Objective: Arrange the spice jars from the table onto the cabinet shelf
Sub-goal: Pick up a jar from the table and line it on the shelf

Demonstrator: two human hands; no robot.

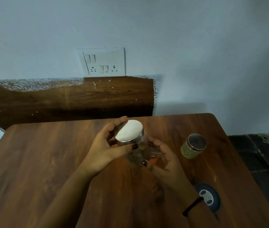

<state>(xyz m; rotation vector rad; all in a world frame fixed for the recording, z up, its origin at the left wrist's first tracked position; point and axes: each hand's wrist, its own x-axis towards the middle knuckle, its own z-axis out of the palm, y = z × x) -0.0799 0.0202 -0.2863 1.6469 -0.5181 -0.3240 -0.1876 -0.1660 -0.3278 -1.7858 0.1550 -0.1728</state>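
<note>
A clear glass spice jar (140, 145) with a shiny silver lid (129, 130) is held above the middle of the wooden table (48, 153). My left hand (107, 145) grips it around the lid, fingers over the far side and thumb on the near side. My right hand (163, 155) is curled around the jar's lower body; its contents look brownish and orange but are partly hidden. A second jar (193, 146), with a dark-looking lid and greenish contents, stands upright on the table to the right, apart from both hands. No cabinet shelf is in view.
A round dark grommet with a light insert (210, 199) sits in the table near my right wrist. Behind the table runs a dark wooden panel (81, 99) below a wall switchboard (104, 63). Dark floor tiles (262, 158) lie past the table's right edge.
</note>
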